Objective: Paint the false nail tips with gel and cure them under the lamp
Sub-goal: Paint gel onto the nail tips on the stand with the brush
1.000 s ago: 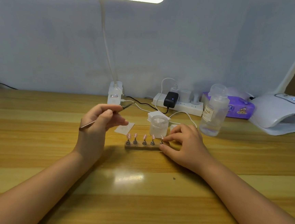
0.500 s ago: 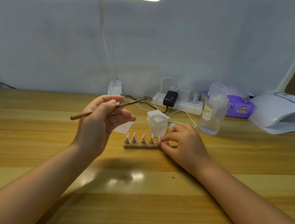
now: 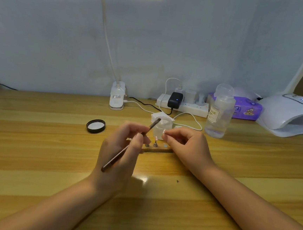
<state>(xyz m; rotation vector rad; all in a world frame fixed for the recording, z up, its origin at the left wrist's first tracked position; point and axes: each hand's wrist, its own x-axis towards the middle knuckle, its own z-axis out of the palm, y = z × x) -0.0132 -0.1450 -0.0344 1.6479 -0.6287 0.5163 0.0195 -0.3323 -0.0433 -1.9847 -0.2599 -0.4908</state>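
Pale wall and a bright desk lamp stood behind the wooden bench (image 3: 33, 159) where you worked. Your left hand (image 3: 119, 156) gripped a slim brush (image 3: 126, 147), its tip raised toward a small clear jar (image 3: 162, 127). Your right hand (image 3: 186, 147) pinched what looked like one nail tip (image 3: 164, 132), lifted just above the wooden holder (image 3: 157, 149); the blur made that uncertain. One tip (image 3: 156, 138) stood on a holder peg. You appeared mid-painting. Next you needed a steady stroke of gel, then a carry to the white curing lamp (image 3: 291, 114), well apart at far right.
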